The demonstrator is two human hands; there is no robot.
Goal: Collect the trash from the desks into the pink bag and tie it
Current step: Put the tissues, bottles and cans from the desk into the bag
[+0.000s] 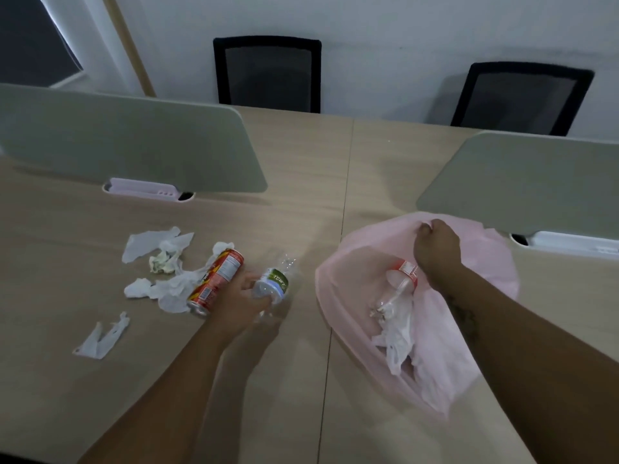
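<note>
A: Head view, go.

B: Left hand [239, 296] is gripping a plastic bottle [273, 283], apparently the red can [216, 282] too; blurry. Right hand [435, 251] is clenching the pink bag [348, 283] rim, holding it open.

A: Which way is the bag lying?

B: Right of the bottle, near, mouth facing it. Bottle's long axis is pointing up-right. Nothing's standing between. Tissues [160, 259] are lying left on the desk [284, 155].

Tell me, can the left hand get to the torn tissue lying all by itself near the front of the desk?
Probably yes, but not right away. The torn tissue lies in the open with bare desk around it. The left hand is busy, though, holding a plastic bottle and a red can.
</note>
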